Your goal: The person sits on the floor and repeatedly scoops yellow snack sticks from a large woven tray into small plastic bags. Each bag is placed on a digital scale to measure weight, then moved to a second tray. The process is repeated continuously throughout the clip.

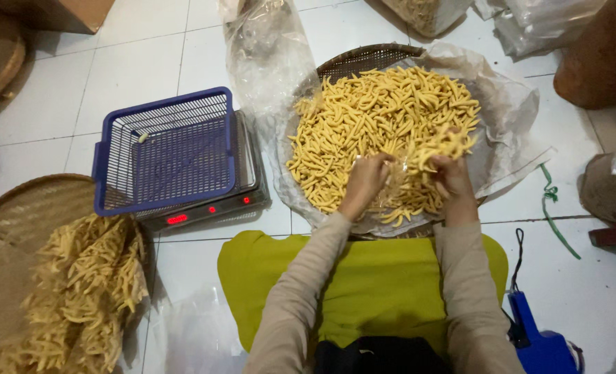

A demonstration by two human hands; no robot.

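Yellow sticks: your heap of pale yellow curved snack sticks (363,118) lies on a crinkled clear plastic sheet (509,104) that lines the round woven tray (363,57) on the white tiled floor (135,55), likely so crumbs stay off the weave.
Right hand: your right hand (452,174) is closed around a raised bunch of sticks at the heap's near edge.
Left hand: your left hand (365,181) is curled, fingers down, touching sticks just beside the right; whether it grips any, you cannot tell.
Basket: your blue plastic mesh basket (166,149) sits on a flat grey scale with red lights (214,204), left of the tray, within arm's reach, holding a single stick.
Second pile: more sticks (86,277) lie on a woven tray (31,208) at far left.
Lap: a yellow-green cloth (370,284) covers your knees.
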